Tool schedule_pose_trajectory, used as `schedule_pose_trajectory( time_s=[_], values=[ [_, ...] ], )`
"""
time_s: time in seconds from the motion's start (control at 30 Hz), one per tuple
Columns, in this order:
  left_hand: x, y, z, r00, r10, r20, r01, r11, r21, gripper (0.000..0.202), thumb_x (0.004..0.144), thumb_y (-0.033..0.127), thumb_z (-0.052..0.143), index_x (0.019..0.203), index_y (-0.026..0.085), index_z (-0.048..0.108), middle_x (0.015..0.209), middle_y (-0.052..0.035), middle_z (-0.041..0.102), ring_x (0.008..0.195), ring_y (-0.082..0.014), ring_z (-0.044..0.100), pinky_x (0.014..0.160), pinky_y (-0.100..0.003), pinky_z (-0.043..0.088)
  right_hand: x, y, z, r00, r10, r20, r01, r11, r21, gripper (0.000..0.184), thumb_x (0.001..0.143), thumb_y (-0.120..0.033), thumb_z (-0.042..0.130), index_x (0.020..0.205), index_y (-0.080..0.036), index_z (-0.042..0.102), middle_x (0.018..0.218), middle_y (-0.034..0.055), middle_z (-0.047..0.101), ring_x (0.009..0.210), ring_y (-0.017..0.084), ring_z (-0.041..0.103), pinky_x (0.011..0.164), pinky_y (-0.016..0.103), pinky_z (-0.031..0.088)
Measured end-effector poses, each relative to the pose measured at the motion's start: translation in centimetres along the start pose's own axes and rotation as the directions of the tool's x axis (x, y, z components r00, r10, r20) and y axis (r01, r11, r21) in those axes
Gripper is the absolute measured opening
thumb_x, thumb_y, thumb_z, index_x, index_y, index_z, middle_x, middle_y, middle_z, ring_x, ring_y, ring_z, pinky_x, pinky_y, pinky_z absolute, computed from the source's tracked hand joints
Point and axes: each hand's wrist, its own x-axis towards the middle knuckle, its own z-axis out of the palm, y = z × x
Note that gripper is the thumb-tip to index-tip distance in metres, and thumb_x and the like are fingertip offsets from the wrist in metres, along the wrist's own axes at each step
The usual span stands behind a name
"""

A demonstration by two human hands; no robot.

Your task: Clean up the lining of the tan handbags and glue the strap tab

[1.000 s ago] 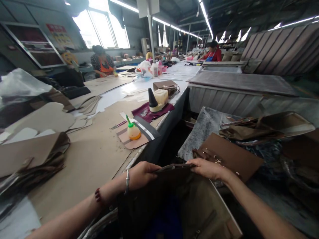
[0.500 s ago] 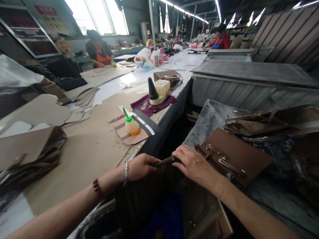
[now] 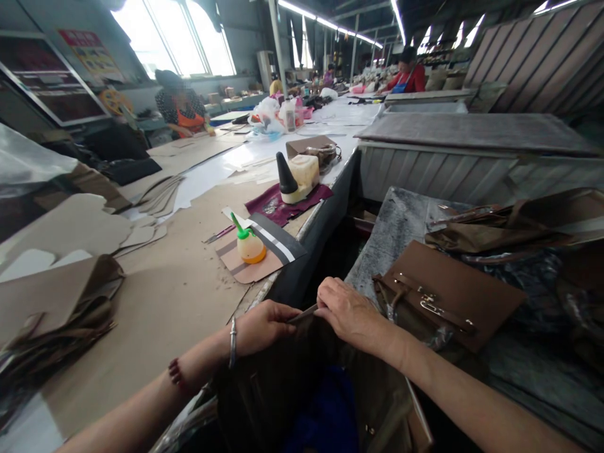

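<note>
A dark brown bag (image 3: 268,384) stands open below me, its inside facing up. My left hand (image 3: 264,326) pinches the far rim of the bag between thumb and fingers. Close beside it on the right, my right hand (image 3: 346,308) is closed over the same rim, its fingertips curled out of sight. A short strip of the edge shows between the two hands. Blue material (image 3: 325,409) shows at the bottom of the bag. Just right of my right hand, a brown handbag (image 3: 453,292) with gold-coloured metal fittings lies on a grey surface.
On the worktable (image 3: 174,296) stand a green-tipped squeeze bottle (image 3: 250,245) with orange liquid and a black-coned container (image 3: 295,179) on maroon cloth. Brown bag pieces (image 3: 61,302) lie left, more bags (image 3: 514,226) right. Several people work farther back, including one in red (image 3: 413,78).
Both hands have shifted slightly left along with the bag's rim, my right hand closer to my left. The right fingers now cover the edge more closely. The view has tilted a little.
</note>
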Motion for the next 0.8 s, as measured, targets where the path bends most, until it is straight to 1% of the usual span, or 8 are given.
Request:
schedule_pose_trajectory(
  time_s=[0.1, 0.2, 0.33, 0.43, 0.53, 0.63, 0.73, 0.8],
  values=[
    [0.00, -0.03, -0.07, 1.000, 0.006, 0.009, -0.006, 1.000, 0.004, 0.036, 0.069, 0.022, 0.052, 0.102, 0.013, 0.060, 0.087, -0.0027, 0.066, 0.074, -0.0164, 0.058, 0.067, -0.024, 0.045, 0.00, -0.27, 0.15, 1.000, 0.011, 0.015, -0.010, 0.997, -0.074, 0.006, 0.080, -0.019, 0.053, 0.079, -0.016, 0.047, 0.085, 0.0038, 0.050, 0.078, 0.016, 0.044, 0.069, 0.028, 0.035],
    [0.00, -0.12, -0.09, 0.999, 0.002, 0.046, -0.002, 1.000, -0.007, 0.036, 0.070, 0.022, 0.051, 0.104, 0.014, 0.059, 0.089, -0.0030, 0.066, 0.075, -0.0165, 0.058, 0.068, -0.025, 0.045, -0.14, -0.45, 0.26, 1.000, 0.023, 0.007, -0.022, 0.993, -0.115, 0.006, 0.081, -0.021, 0.051, 0.081, -0.016, 0.047, 0.086, 0.0037, 0.050, 0.077, 0.016, 0.045, 0.066, 0.028, 0.034],
    [0.00, -0.14, -0.02, 0.999, -0.021, 0.050, 0.020, 1.000, 0.019, 0.034, 0.071, 0.023, 0.051, 0.103, 0.014, 0.058, 0.090, -0.0039, 0.065, 0.075, -0.0171, 0.059, 0.067, -0.025, 0.045, -0.38, -0.50, 0.51, 0.999, 0.032, -0.024, -0.035, 0.990, -0.137, 0.005, 0.082, -0.021, 0.049, 0.082, -0.016, 0.046, 0.086, 0.0034, 0.050, 0.075, 0.016, 0.045, 0.065, 0.028, 0.033],
    [0.01, -0.09, 0.01, 0.999, -0.015, 0.042, 0.013, 0.999, 0.050, 0.033, 0.071, 0.025, 0.051, 0.101, 0.013, 0.059, 0.090, -0.0043, 0.065, 0.076, -0.0180, 0.059, 0.069, -0.026, 0.046, -0.51, -0.47, 0.73, 1.000, 0.019, -0.024, -0.023, 0.989, -0.144, 0.005, 0.083, -0.021, 0.047, 0.083, -0.017, 0.046, 0.086, 0.0038, 0.051, 0.076, 0.017, 0.046, 0.067, 0.029, 0.033],
    [-0.11, -0.03, 0.05, 0.999, -0.006, 0.035, 0.002, 0.995, 0.098, 0.032, 0.072, 0.027, 0.051, 0.099, 0.013, 0.059, 0.089, -0.0036, 0.065, 0.076, -0.0179, 0.059, 0.070, -0.026, 0.046, -0.56, -0.47, 0.80, 0.999, 0.035, -0.022, -0.038, 0.989, -0.146, 0.005, 0.083, -0.021, 0.047, 0.082, -0.017, 0.047, 0.085, 0.0044, 0.052, 0.076, 0.017, 0.047, 0.067, 0.029, 0.033],
    [-0.24, 0.10, 0.21, 0.999, -0.020, 0.028, 0.017, 0.994, 0.110, 0.032, 0.071, 0.027, 0.051, 0.099, 0.014, 0.059, 0.086, -0.0027, 0.065, 0.073, -0.0172, 0.058, 0.067, -0.025, 0.046, -0.55, -0.49, 0.78, 0.998, 0.061, -0.021, -0.064, 0.988, -0.140, 0.007, 0.084, -0.024, 0.046, 0.081, -0.017, 0.047, 0.081, 0.0043, 0.053, 0.075, 0.018, 0.048, 0.067, 0.030, 0.034],
    [0.06, 0.42, 0.44, 0.997, -0.065, 0.028, 0.062, 0.993, 0.102, 0.033, 0.069, 0.026, 0.052, 0.098, 0.014, 0.059, 0.082, -0.0025, 0.065, 0.067, -0.0164, 0.058, 0.060, -0.024, 0.045, -0.49, -0.55, 0.87, 0.997, 0.076, -0.025, -0.078, 0.989, -0.124, 0.008, 0.083, -0.024, 0.047, 0.080, -0.016, 0.047, 0.079, 0.0043, 0.055, 0.074, 0.018, 0.049, 0.066, 0.029, 0.035],
    [0.62, 0.67, 0.57, 0.998, -0.063, -0.003, 0.062, 0.983, 0.171, 0.034, 0.067, 0.027, 0.053, 0.097, 0.014, 0.060, 0.076, -0.0015, 0.064, 0.063, -0.0152, 0.056, 0.056, -0.022, 0.043, -0.44, -0.65, 0.99, 0.996, 0.082, -0.025, -0.084, 0.990, -0.110, 0.006, 0.083, -0.021, 0.047, 0.080, -0.016, 0.047, 0.080, 0.0048, 0.055, 0.074, 0.018, 0.050, 0.067, 0.029, 0.035]
  ],
)
